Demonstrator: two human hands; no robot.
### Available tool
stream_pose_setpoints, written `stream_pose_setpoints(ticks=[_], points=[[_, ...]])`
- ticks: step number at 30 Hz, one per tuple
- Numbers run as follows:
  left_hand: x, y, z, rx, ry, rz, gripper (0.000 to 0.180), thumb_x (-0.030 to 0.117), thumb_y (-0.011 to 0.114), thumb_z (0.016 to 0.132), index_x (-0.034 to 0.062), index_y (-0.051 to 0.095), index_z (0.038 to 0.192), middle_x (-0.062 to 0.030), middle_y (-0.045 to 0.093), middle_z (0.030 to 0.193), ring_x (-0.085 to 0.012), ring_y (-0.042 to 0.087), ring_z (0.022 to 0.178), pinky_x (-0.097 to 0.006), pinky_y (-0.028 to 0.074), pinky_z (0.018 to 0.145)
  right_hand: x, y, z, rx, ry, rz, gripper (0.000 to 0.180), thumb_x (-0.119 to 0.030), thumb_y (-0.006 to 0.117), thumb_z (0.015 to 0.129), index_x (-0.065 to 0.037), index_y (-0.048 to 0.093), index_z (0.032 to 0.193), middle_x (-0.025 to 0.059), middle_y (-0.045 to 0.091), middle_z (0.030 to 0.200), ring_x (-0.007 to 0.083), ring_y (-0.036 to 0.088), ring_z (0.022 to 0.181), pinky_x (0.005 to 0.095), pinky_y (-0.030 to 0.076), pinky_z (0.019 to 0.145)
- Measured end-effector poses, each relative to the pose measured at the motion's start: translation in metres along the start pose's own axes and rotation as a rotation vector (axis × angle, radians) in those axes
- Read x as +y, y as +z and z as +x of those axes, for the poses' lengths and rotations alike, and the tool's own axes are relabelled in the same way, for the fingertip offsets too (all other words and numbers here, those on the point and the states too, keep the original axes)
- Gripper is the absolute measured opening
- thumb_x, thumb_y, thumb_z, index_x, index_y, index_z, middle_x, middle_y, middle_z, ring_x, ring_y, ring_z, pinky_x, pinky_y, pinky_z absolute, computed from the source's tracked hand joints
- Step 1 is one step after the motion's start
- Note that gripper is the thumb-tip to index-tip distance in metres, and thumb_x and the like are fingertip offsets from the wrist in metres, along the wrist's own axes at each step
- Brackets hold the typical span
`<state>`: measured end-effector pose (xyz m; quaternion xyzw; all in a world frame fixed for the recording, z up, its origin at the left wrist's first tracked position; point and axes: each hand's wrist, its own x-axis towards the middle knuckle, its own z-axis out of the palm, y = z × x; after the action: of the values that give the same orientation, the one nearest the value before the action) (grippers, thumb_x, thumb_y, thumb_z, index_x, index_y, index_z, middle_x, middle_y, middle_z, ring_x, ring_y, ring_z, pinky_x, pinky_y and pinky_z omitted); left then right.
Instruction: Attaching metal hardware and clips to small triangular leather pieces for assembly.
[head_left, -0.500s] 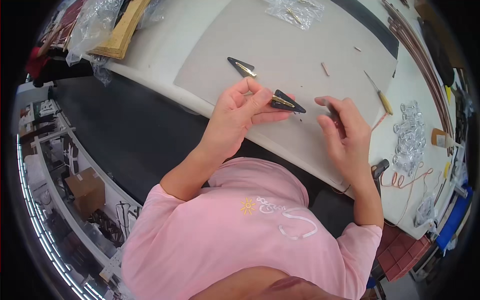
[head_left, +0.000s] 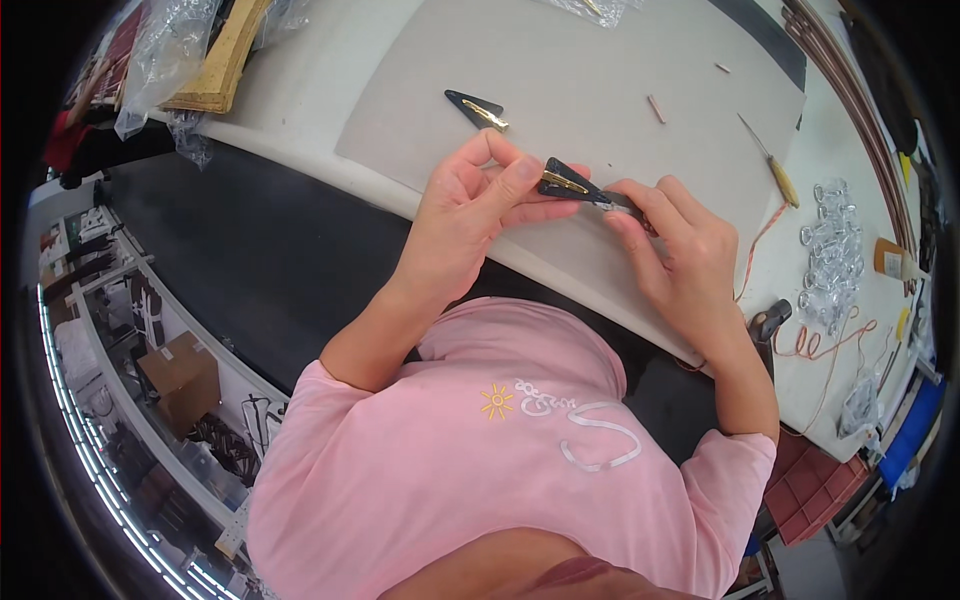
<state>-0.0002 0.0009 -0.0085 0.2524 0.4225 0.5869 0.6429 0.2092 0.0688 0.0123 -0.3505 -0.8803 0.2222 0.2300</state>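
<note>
A: What is the left hand (head_left: pixel 460 215) doing?

B: It pinches a black triangle hair clip (head_left: pixel 575 174), thumb on top and fingers under. The sharp point aims at the right hand (head_left: pixel 680 245). That hand is curled around a dark tool (head_left: pixel 628 203), and its tip is right at the clip's point.

A: Do the hands have room?

B: Lots, past the fingers, where the big gray mat (head_left: pixel 560 80) spreads out. A second black clip (head_left: pixel 485 103) lies on it, just past the left hand. The front edge of the white table (head_left: pixel 300 95) slants by, close on the near side of both hands. To the right of the right hand are an awl (head_left: pixel 782 183) and a heap of shiny rings (head_left: pixel 832 260).

A: Any boxes or bags?

B: A clear plastic bag (head_left: pixel 600 10) is far beyond the hands, with something gold in it. A brown cardboard box (head_left: pixel 180 378) is way off to the left of the left hand. I can't see inside it.

A: What else is hard to see?

B: The right fingers hide most of the tool, so I can't tell its kind. The left thumb covers the clip's wide end. The picture's top cuts off the bag.
</note>
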Motion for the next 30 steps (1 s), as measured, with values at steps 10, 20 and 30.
stream_pose_setpoints(ticks=[10,20,30], points=[[-0.0024,0.0027,-0.0001,0.000,0.036,0.035,0.016,0.016,0.050,0.106,0.0045,0.051,0.094,-0.0234,0.070,0.109,-0.0291,0.068,0.112,-0.040,0.060,0.094,0.0027,0.0023,-0.0017,-0.012,0.023,0.000,0.017,-0.019,0.075,0.087,-0.008,0.070,0.098,0.0037,0.056,0.072,0.0195,0.057,0.056,0.0325,0.043,0.050],[-0.0035,0.0030,-0.0002,0.011,0.054,0.020,0.015,0.016,0.050,0.106,0.0041,0.050,0.097,-0.0221,0.071,0.107,-0.0298,0.068,0.112,-0.042,0.060,0.094,0.0028,0.0032,-0.0020,-0.012,0.036,0.027,0.017,-0.020,0.075,0.088,-0.007,0.070,0.098,0.0038,0.057,0.072,0.0191,0.057,0.057,0.0324,0.043,0.051],[-0.0035,0.0030,-0.0001,0.012,0.039,0.014,0.016,0.018,0.049,0.107,0.0046,0.050,0.098,-0.0260,0.069,0.111,-0.0295,0.069,0.109,-0.043,0.060,0.094,0.0037,0.0028,-0.0021,-0.021,0.038,0.001,0.016,-0.021,0.074,0.089,-0.008,0.070,0.097,0.0038,0.057,0.072,0.0191,0.058,0.057,0.0324,0.043,0.051]])
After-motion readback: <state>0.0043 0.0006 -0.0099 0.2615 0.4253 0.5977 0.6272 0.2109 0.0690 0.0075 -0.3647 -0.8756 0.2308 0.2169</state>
